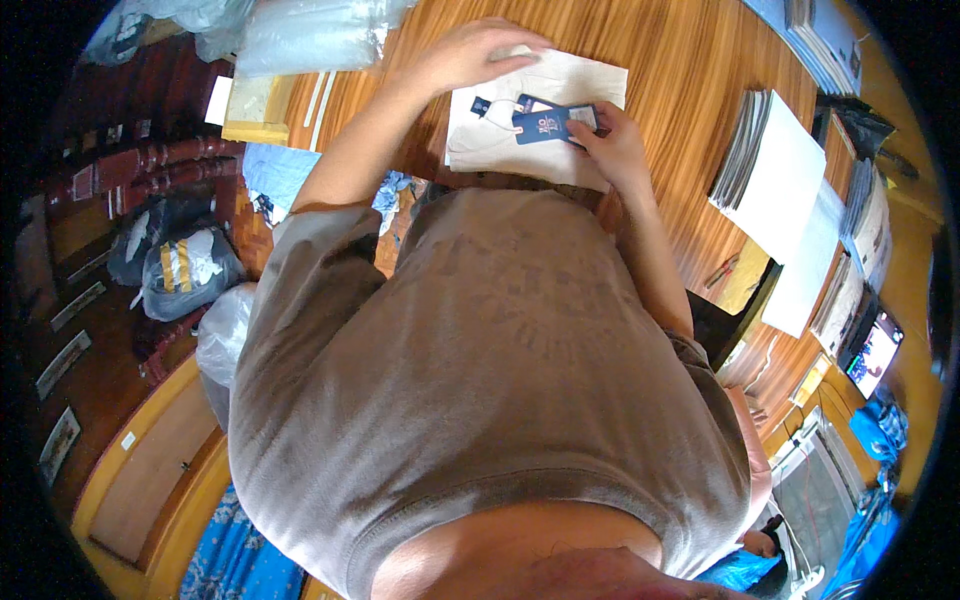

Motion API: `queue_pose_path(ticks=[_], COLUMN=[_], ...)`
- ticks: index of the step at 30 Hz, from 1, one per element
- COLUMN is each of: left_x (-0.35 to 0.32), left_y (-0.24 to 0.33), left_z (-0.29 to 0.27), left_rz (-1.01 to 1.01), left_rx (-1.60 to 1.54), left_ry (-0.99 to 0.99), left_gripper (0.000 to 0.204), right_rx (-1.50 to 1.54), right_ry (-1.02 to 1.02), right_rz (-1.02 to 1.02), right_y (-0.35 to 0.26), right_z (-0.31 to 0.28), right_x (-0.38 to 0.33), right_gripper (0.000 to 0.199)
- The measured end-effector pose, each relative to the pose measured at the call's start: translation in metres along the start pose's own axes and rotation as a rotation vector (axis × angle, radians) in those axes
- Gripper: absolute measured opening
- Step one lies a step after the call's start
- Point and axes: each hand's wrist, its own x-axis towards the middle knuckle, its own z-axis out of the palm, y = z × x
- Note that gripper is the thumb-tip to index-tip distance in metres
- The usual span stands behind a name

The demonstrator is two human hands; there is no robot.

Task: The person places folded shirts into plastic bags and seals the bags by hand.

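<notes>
A folded white garment [590, 78] lies on the wood-grain table in front of me. On it rest dark blue hang tags [540, 125], with a looped white string [497, 122] running to a small dark blue tab [481, 106]. My right hand [617, 150] pinches the right end of the tags between thumb and fingers. At the garment's far edge, my left hand [483, 52] lies with its fingers stretched out over the cloth, holding nothing that I can see.
Clear plastic packaging [312, 38] lies at the table's far left, by a wooden box edge [255, 130]. Stacked white sheets [775, 175] stand to the right, with a lit phone-like screen [876, 355] beyond. Filled plastic bags [190, 270] sit at left.
</notes>
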Motion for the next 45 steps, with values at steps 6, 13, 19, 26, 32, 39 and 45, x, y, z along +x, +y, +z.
queue_pose_path(ticks=[6, 13, 19, 26, 32, 39, 45], left_x=[-0.026, -0.049, -0.144, -0.156, -0.169, -0.164, -0.168], left_y=[-0.068, -0.059, -0.014, 0.03, 0.003, 0.019, 0.018], left_z=[-0.002, -0.016, 0.022, 0.023, 0.04, 0.029, 0.016], left_rz=[-0.104, -0.34, -0.572, -0.859, -0.641, -0.604, -0.312], left_rx=[0.287, 0.131, -0.409, -0.769, -0.538, -0.388, -0.437], left_ry=[-0.055, -0.169, -0.282, -0.125, -0.327, -0.299, -0.163], left_gripper=[0.043, 0.031, 0.03, 0.034, 0.036, 0.032, 0.042], right_rx=[-0.652, -0.014, 0.038, -0.06, -0.1, -0.012, -0.223], right_ry=[0.612, 0.221, 0.58, 0.328, 0.301, 0.391, 0.37], right_rz=[-0.218, 0.409, 0.233, 0.28, 0.331, 0.225, 0.073], right_y=[-0.027, 0.007, -0.02, -0.021, -0.006, -0.007, -0.007], right_z=[-0.009, 0.002, 0.009, 0.041, 0.052, 0.064, 0.061], right_x=[-0.044, -0.075, -0.038, -0.105, -0.13, -0.158, -0.167], right_gripper=[0.051, 0.038, 0.031, 0.033, 0.041, 0.032, 0.04])
